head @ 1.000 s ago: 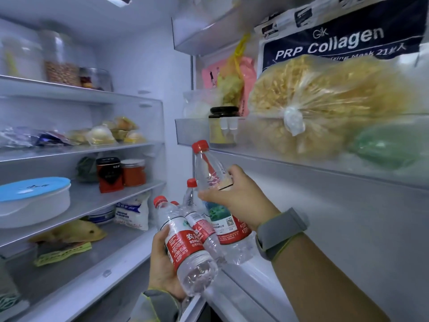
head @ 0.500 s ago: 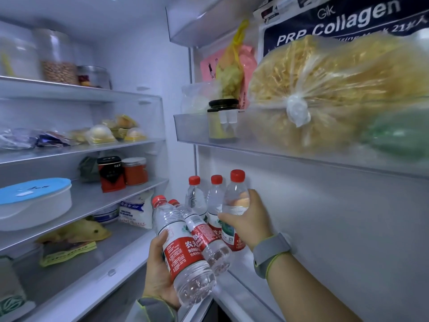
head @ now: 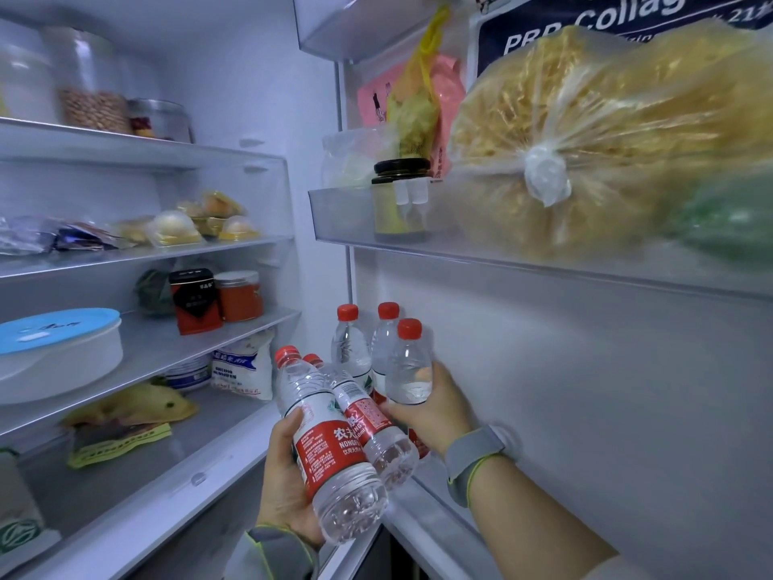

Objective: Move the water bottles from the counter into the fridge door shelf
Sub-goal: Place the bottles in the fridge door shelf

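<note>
While your right hand (head: pixel 435 412) grips a clear, red-capped bottle (head: pixel 408 366) upright in the door shelf at 3 o'clock of two standing bottles (head: pixel 351 349), your left hand (head: pixel 288 483) clasps two tilted bottles (head: pixel 334 445) — half a second ago, the gripped bottle sat higher

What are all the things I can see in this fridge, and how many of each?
water bottles: five, clear with red caps; three upright in the door, two in the left hand
noodle bag: one, yellow, upper door shelf
jar: one, black lid, upper door shelf
red jar: one, middle shelf
red tin: one, beside it
round box: one, white with blue lid, middle shelf
left hand: grips two bottles
right hand: holds the nearest upright bottle
</note>
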`<state>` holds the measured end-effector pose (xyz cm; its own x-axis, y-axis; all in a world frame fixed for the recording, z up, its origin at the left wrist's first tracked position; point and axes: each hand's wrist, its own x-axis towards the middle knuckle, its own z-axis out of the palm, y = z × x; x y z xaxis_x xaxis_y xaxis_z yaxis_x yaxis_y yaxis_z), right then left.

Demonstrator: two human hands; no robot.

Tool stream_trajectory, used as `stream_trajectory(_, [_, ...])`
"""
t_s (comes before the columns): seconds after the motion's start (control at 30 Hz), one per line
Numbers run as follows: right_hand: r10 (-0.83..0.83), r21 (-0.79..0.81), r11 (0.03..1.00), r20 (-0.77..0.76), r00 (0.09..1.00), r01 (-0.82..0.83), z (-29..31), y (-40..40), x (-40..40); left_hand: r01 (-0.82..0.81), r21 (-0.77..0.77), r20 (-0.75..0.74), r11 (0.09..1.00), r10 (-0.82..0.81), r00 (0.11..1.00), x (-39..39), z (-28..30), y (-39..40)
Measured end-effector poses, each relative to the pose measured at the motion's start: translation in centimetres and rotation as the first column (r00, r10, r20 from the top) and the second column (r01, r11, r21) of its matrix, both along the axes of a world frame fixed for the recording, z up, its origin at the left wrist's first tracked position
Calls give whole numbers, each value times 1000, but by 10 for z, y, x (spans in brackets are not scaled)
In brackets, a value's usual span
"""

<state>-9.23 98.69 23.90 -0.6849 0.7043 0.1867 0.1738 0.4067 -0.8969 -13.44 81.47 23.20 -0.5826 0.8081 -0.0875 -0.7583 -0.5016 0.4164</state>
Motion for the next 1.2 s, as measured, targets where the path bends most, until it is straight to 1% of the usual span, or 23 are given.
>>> stream_trajectory(0.1, [88, -8, 996, 180, 980, -88, -7, 0, 2, -68, -58, 6, 996, 69, 998, 0, -1, -3])
stream_trajectory(0.2, [160, 46, 983, 261, 952, -178, -13, 6, 0, -63, -60, -3, 996, 63, 998, 4, 1, -4])
stream_trajectory(0.27, [194, 56, 974, 286, 939, -218, -17, 8, -2, -84, -19, -21, 996, 84, 996, 2, -1, -4])
stream_trajectory(0.33, [181, 91, 972, 306, 935, -218, -20, 10, -3, -111, -26, 6, 993, 111, 994, 5, 3, -5])
stream_trajectory(0.47, [166, 136, 966, 326, 931, -220, -21, 10, -4, -133, -39, -8, 990, 133, 991, 6, 8, -9])
stream_trajectory(0.57, [158, 227, 930, 469, 869, -291, -20, 5, -7, -121, -44, -8, 992, 121, 993, 0, 2, -10])
stream_trajectory(0.67, [123, 305, 901, 499, 858, -307, -18, 2, -8, -113, -75, -12, 991, 113, 994, -3, 0, -11])
stream_trajectory(0.7, [126, 291, 907, 502, 856, -304, -17, -2, -8, -107, -86, -7, 991, 107, 994, -3, 0, -11])
stream_trajectory(0.77, [93, 415, 837, 534, 840, -357, -16, -8, -10, -96, -91, -8, 991, 96, 995, -2, 1, -12])
stream_trajectory(0.8, [68, 493, 784, 536, 842, -377, -18, -7, -10, -86, -85, -13, 993, 85, 996, 0, 2, -12])
stream_trajectory(0.83, [32, 502, 791, 535, 844, -348, -19, -6, -12, -84, -81, -11, 993, 83, 996, 1, 2, -12])
stream_trajectory(0.87, [23, 488, 799, 559, 829, -351, -20, -6, -12, -85, -80, -1, 993, 86, 996, 2, 3, -13])
stream_trajectory(0.9, [50, 402, 858, 555, 830, -320, -20, -8, -12, -88, -76, 0, 993, 88, 996, 3, 4, -14])
stream_trajectory(0.93, [45, 381, 878, 536, 843, -290, -20, -7, -11, -94, -74, -6, 993, 94, 996, 4, 5, -14])
stream_trajectory(1.0, [11, 364, 896, 552, 834, -254, -17, -4, -9, -109, -79, -2, 991, 109, 994, 4, 5, -16])
stream_trajectory(1.13, [-49, 356, 907, 621, 782, -226, -19, -5, -15, -103, -73, 15, 992, 105, 994, 7, 8, -19])
stream_trajectory(1.2, [-54, 338, 918, 623, 781, -207, -22, -4, -17, -109, -71, 12, 992, 110, 994, 8, 10, -22])
